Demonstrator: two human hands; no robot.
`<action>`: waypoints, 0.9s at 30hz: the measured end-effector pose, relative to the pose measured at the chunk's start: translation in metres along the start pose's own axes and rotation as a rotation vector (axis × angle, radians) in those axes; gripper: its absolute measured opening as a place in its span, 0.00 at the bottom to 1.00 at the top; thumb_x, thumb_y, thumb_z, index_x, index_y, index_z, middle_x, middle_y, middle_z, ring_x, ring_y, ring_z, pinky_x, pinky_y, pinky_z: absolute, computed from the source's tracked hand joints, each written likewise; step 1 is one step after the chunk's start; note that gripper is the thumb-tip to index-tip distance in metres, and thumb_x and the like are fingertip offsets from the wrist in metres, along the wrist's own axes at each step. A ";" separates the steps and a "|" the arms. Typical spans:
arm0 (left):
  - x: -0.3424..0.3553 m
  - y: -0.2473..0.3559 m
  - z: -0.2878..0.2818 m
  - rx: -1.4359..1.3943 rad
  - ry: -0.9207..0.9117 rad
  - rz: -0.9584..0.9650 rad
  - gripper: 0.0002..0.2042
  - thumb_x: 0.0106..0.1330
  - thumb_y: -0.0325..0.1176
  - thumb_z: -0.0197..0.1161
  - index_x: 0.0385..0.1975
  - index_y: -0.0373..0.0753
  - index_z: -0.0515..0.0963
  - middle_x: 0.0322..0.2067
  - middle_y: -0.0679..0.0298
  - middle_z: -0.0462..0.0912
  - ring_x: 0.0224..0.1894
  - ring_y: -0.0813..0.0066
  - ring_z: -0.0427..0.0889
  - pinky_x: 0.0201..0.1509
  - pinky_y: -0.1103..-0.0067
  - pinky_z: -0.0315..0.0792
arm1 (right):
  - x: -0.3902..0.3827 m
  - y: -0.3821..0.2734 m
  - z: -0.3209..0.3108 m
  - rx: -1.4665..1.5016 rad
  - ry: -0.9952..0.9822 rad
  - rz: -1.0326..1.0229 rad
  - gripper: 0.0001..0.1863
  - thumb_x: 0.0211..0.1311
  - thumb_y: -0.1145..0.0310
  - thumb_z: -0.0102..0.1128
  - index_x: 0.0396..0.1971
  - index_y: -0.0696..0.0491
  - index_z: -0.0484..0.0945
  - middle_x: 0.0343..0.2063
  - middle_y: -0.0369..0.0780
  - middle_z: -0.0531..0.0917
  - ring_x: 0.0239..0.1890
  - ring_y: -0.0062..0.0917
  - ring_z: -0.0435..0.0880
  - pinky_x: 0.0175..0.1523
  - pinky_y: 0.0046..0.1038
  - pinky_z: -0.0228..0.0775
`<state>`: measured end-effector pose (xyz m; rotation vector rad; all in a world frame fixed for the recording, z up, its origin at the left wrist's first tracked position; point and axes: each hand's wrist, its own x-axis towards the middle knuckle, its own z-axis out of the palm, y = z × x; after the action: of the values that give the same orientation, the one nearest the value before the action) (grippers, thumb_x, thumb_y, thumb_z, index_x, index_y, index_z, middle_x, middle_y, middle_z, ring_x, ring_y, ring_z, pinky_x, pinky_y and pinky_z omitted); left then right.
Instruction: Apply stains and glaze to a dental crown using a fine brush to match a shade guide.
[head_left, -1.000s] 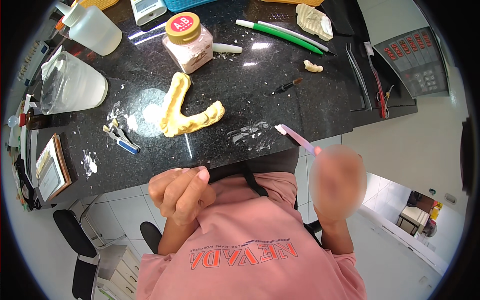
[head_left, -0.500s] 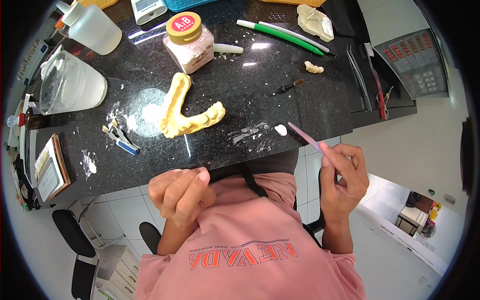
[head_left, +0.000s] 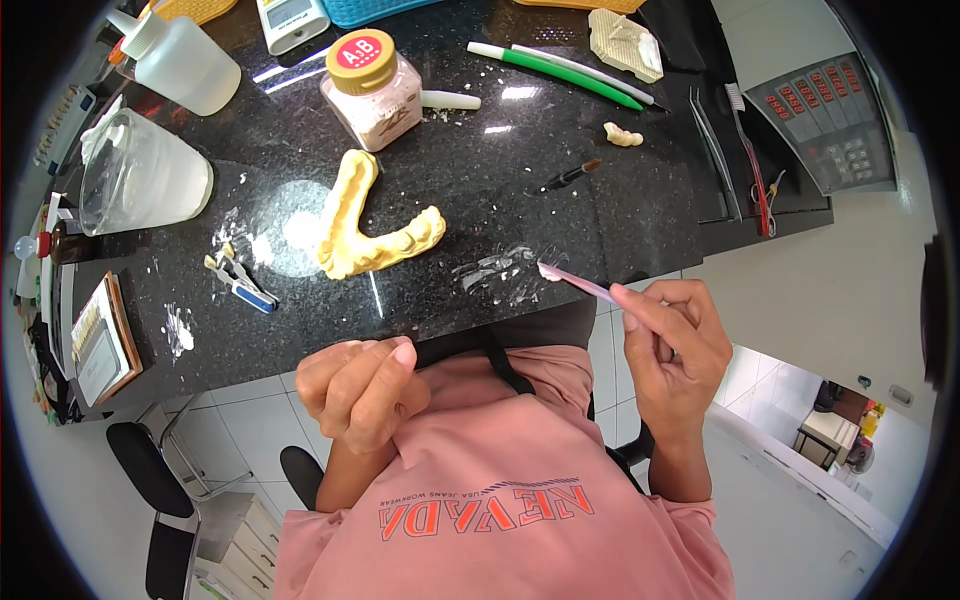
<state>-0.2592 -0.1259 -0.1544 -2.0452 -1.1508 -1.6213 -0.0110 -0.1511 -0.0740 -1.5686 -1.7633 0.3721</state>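
Observation:
My right hand (head_left: pixel 680 340) pinches a thin pink spatula-like tool (head_left: pixel 588 287) between thumb and fingers. Its tip meets a small dab of white paste (head_left: pixel 548 272) near the front edge of the black counter (head_left: pixel 400 305). White smears (head_left: pixel 497 268) lie just left of the dab. Curled closed at the counter's edge is my left hand (head_left: pixel 358 392); whatever its fingers may hold is hidden. Beyond it stands a yellow dental cast (head_left: pixel 385 245). A small cream row of teeth (head_left: pixel 623 135) lies farther back, with a short dark brush (head_left: pixel 574 176) on its near side.
A gold-lidded powder jar (head_left: pixel 372 95), a cup of cloudy liquid (head_left: pixel 150 175) and a squeeze bottle (head_left: pixel 188 65) stand at the back and left. Blue-handled tweezers (head_left: pixel 250 290) lie left of the cast. Green pen-like tool (head_left: pixel 570 75) and a ridged block (head_left: pixel 625 45) are behind.
My right hand has moved slightly left, bringing the pink tool's tip onto the white paste. The paste looks flatter and shifted left. My left hand stays almost still.

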 end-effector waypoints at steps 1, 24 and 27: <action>0.000 0.000 0.000 0.002 -0.006 -0.001 0.09 0.60 0.18 0.57 0.35 0.41 0.79 0.24 0.66 0.80 0.27 0.72 0.74 0.31 0.81 0.69 | 0.000 0.002 -0.001 0.003 0.018 -0.009 0.21 0.49 0.88 0.64 0.42 0.52 0.88 0.31 0.36 0.78 0.20 0.11 0.70 0.22 0.16 0.57; -0.001 -0.001 0.000 -0.001 -0.010 -0.002 0.10 0.60 0.17 0.57 0.35 0.41 0.79 0.24 0.66 0.80 0.28 0.72 0.74 0.31 0.81 0.70 | -0.007 0.006 0.001 -0.019 0.063 -0.072 0.21 0.46 0.90 0.65 0.41 0.53 0.88 0.33 0.38 0.76 0.22 0.14 0.74 0.24 0.17 0.64; 0.000 -0.001 0.001 -0.006 0.003 0.002 0.10 0.59 0.17 0.57 0.35 0.40 0.79 0.24 0.66 0.80 0.28 0.72 0.74 0.31 0.80 0.70 | -0.006 0.004 0.000 0.002 0.025 -0.032 0.21 0.47 0.89 0.65 0.41 0.53 0.88 0.32 0.37 0.76 0.22 0.14 0.74 0.23 0.16 0.64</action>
<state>-0.2596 -0.1246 -0.1551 -2.0466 -1.1443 -1.6286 -0.0080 -0.1561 -0.0791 -1.5357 -1.7664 0.3377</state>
